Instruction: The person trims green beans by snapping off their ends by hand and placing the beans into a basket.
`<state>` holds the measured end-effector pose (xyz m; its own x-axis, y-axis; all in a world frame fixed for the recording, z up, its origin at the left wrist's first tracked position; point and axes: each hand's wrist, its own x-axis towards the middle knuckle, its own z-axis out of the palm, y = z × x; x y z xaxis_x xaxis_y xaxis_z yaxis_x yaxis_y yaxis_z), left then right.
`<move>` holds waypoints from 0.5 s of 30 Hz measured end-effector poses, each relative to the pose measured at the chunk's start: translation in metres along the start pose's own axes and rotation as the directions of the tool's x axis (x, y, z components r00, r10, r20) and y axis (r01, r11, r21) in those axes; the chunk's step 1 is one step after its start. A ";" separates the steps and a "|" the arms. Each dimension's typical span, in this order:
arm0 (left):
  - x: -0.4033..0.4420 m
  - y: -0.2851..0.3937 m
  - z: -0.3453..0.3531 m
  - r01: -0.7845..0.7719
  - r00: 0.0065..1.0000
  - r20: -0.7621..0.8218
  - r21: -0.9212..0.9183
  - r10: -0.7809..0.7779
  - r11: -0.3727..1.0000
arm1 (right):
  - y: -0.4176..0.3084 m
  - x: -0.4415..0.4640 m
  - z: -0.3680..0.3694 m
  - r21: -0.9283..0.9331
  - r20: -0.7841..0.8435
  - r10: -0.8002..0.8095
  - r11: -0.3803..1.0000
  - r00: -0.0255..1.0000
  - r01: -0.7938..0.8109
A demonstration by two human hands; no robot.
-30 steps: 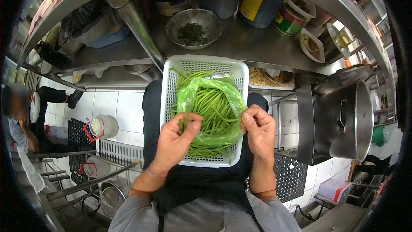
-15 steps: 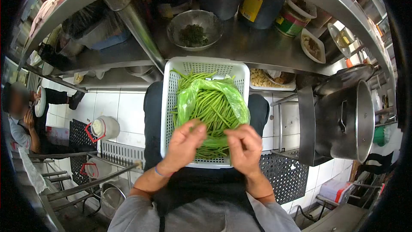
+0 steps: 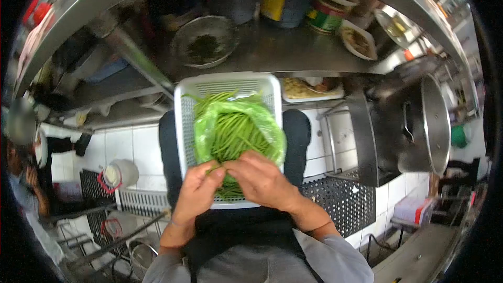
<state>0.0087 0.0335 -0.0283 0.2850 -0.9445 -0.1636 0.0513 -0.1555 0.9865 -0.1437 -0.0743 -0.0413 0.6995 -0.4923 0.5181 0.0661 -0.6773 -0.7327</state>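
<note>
A white perforated plastic basket (image 3: 184,126) rests on my lap between my knees. Inside it lies an opened green plastic bag (image 3: 270,126), full of long green beans (image 3: 238,135), with more beans lying loose around it. My left hand (image 3: 199,187) is closed in a pinch over the near left part of the bag. Right beside it, fingertips almost meeting, my right hand (image 3: 262,182) is closed too. A bit of green bean (image 3: 214,168) shows at the fingertips; its full length is hidden. The near part of the bag is covered by my hands.
A steel shelf (image 3: 262,55) ahead bears a metal bowl (image 3: 222,36) of dark greens and several tubs. Below is a tray (image 3: 309,96) of pale pieces. A large steel pot (image 3: 419,126) stands at right, a white bucket (image 3: 126,173) at left. Another person (image 3: 26,178) sits far left.
My hands, apart before over the bag, have come together at its near left side. The view has shifted, so the basket appears further left.
</note>
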 end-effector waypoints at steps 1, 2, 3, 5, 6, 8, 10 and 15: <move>0.000 0.002 0.000 0.075 0.997 -0.012 -0.046 -0.075 0.996 | -0.002 -0.002 -0.001 -0.021 0.009 0.012 1.000 1.000 -0.012; 0.002 -0.001 -0.001 0.079 0.997 -0.002 -0.057 -0.079 0.995 | -0.003 -0.003 -0.001 -0.037 0.005 0.025 0.999 1.000 -0.024; 0.004 -0.003 0.000 0.082 0.997 0.001 -0.067 -0.082 0.994 | -0.002 -0.004 0.000 -0.047 0.004 0.033 0.998 0.999 -0.033; 0.006 -0.001 0.005 0.056 0.998 -0.023 -0.010 -0.057 0.998 | 0.001 -0.006 0.001 -0.042 -0.049 0.026 0.999 0.998 -0.028; 0.006 -0.002 0.009 0.030 0.999 -0.033 0.023 -0.029 0.999 | 0.003 -0.006 0.000 -0.037 -0.071 0.025 0.999 0.997 -0.028; 0.008 0.000 0.013 -0.034 0.999 -0.023 0.106 0.037 0.994 | 0.003 -0.007 -0.001 -0.025 -0.100 0.042 0.999 0.994 -0.044; 0.007 -0.001 0.015 -0.099 0.994 -0.012 0.228 0.104 0.969 | 0.008 -0.010 0.003 -0.024 -0.152 0.027 0.999 0.988 -0.032; -0.006 -0.003 0.020 -0.164 0.986 0.007 -0.101 0.165 0.981 | 0.019 0.003 -0.008 0.039 -0.150 0.210 0.978 0.966 -0.207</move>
<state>-0.0122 0.0343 -0.0302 0.2824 -0.9593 0.0017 0.1003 0.0313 0.9945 -0.1460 -0.0925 -0.0503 0.5832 -0.6999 0.4123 -0.0523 -0.5388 -0.8408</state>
